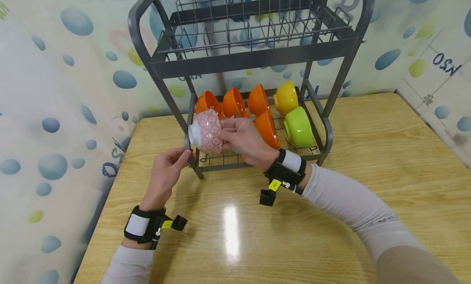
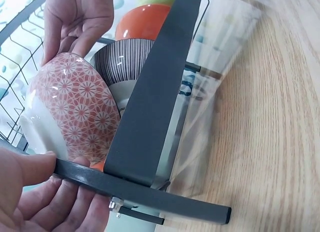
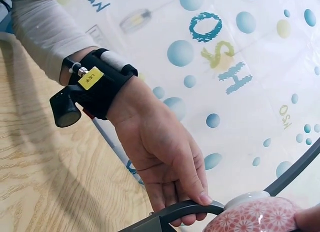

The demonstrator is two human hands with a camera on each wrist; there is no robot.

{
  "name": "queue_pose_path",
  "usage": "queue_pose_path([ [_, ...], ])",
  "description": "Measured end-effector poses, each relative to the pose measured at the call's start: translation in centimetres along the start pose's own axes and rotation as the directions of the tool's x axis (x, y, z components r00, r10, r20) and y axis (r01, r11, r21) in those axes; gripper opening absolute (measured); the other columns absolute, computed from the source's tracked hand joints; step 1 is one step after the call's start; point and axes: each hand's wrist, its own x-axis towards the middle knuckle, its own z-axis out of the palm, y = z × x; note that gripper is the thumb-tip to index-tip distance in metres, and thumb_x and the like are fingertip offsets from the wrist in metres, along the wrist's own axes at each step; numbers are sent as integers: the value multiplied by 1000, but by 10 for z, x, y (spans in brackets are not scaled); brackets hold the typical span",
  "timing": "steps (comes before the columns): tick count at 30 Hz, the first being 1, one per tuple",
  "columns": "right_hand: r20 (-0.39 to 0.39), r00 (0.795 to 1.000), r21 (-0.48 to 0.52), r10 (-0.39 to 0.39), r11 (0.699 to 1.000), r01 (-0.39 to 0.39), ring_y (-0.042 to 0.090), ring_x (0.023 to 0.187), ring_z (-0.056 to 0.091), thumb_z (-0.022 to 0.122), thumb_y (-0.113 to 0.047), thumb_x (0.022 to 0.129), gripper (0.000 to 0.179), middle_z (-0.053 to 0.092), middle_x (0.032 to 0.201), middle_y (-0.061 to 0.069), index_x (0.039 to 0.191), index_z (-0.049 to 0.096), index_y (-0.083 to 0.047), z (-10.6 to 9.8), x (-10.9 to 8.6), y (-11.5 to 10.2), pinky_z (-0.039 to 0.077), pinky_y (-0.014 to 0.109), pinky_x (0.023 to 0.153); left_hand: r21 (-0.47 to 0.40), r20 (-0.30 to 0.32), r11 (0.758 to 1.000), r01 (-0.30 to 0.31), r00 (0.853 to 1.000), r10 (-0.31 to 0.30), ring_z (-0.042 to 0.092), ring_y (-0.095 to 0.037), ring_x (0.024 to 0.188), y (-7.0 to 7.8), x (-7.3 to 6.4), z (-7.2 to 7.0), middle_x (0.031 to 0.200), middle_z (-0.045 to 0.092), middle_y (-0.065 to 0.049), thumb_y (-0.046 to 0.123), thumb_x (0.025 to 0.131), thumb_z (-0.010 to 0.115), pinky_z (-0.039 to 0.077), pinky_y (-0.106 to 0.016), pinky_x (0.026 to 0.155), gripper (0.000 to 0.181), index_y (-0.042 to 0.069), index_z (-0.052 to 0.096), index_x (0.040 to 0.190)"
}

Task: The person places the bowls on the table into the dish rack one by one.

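Note:
My right hand [image 1: 248, 141] pinches the rim of a pink flower-patterned bowl [image 1: 209, 133] with a white foot. The bowl is tilted on its side, foot to the left, at the left front of the lower rack shelf. My left hand [image 1: 165, 169] grips the dark frame of the dish rack [image 1: 187, 143], thumb on one side and fingers on the other, as the right wrist view also shows. Beside the pink bowl, a black-and-white striped bowl [image 2: 122, 61] appears in the left wrist view; in the head view my right hand mostly hides it.
Several orange bowls [image 1: 233, 102], a yellow bowl [image 1: 287, 97] and a green bowl [image 1: 299, 128] stand tilted on the lower shelf. Above them is a wire upper shelf [image 1: 254, 53]. The rack stands on a wooden table [image 1: 294, 235] against a wall with blue spots.

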Motion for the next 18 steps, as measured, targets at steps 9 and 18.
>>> queue_pose_path([
  [9, -29, 1000, -33, 6, 999, -7, 21, 109, 63, 52, -9, 97, 37, 61, 127, 14, 132, 55, 1, 4, 2, 2, 56, 32, 84, -1, -5, 1000, -6, 1000, 6, 65, -12, 99, -1, 1, 0, 111, 68, -17, 41, 94, 55, 53, -30, 91, 45, 4, 66, 118],
  [18, -71, 997, -106, 23, 994, -30, 20, 103, 67, 56, -9, 95, 37, 65, 124, 15, 130, 57, 1, 13, 6, 3, 57, 31, 79, 2, -15, 1000, -8, 1000, 8, 65, -11, 97, -2, 1, 0, 109, 69, -15, 40, 94, 55, 53, -23, 86, 45, 4, 66, 117],
])
